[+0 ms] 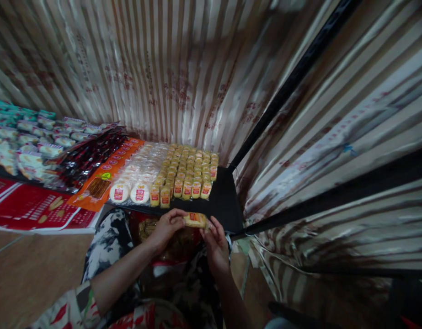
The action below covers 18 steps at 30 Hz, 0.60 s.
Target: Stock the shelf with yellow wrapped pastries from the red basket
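Note:
Between my two hands is a small yellow snack packet point(196, 220) with a red and orange label, in clear wrapping. My left hand point(170, 227) pinches its left end, and my right hand point(216, 242) grips the wrapper at its right end. Just beyond my hands, many like yellow packets point(187, 187) stand in tight rows on a black shelf point(227, 196). Below my hands, between my knees, lies a red-edged bag or container point(183, 244) of similar wrapped pieces, partly hidden by my arms.
Left of the yellow rows lie round white wrapped crackers point(140, 193), an orange snack bag point(100, 185), dark red packets point(87, 160) and white packets point(49, 148). A red printed sheet point(42, 208) hangs at the shelf front. Black poles point(286, 82) and striped sheeting point(183, 68) bound the right and back.

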{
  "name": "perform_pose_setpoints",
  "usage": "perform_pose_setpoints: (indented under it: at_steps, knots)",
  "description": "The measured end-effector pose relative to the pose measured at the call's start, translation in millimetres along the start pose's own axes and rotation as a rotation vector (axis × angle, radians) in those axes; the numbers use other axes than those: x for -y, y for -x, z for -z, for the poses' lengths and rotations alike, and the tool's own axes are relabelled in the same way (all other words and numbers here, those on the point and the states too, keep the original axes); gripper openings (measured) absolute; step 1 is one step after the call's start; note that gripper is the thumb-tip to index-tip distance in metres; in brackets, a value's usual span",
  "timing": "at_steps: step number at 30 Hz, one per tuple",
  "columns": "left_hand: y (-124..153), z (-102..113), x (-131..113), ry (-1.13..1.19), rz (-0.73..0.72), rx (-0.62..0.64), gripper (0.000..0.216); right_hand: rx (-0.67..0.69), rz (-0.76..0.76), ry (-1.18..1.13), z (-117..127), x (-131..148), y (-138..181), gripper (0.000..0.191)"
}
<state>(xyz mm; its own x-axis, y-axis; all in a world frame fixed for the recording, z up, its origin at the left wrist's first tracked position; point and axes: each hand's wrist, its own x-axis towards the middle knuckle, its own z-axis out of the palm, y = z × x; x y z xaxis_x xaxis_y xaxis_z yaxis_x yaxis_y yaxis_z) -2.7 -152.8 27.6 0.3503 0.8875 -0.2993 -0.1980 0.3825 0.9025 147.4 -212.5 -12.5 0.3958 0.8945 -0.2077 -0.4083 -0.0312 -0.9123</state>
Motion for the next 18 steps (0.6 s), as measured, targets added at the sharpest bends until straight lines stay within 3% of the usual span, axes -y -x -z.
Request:
perform_pose_setpoints:
  at_steps: [5, 10, 14, 18]
  knots:
    - [-10, -18, 10, -0.095, -0.117, -0.021, 0.020, -0.034, -0.072, -0.167, -8, 7, 1, 0.053]
    - [-16, -38, 20, -0.416, -0.398, -0.023, 0.021, -0.109, -0.030, -0.142, -13, 16, -6, 0.064]
    - [-21, -53, 12, -0.677, -0.554, 0.044, 0.022, -0.183, 0.011, -0.063, -6, 30, -25, 0.069]
    - [-37, -68, -2, -0.956, -0.658, 0.105, 0.030, -0.219, 0.155, 0.061, 6, 44, -59, 0.076]
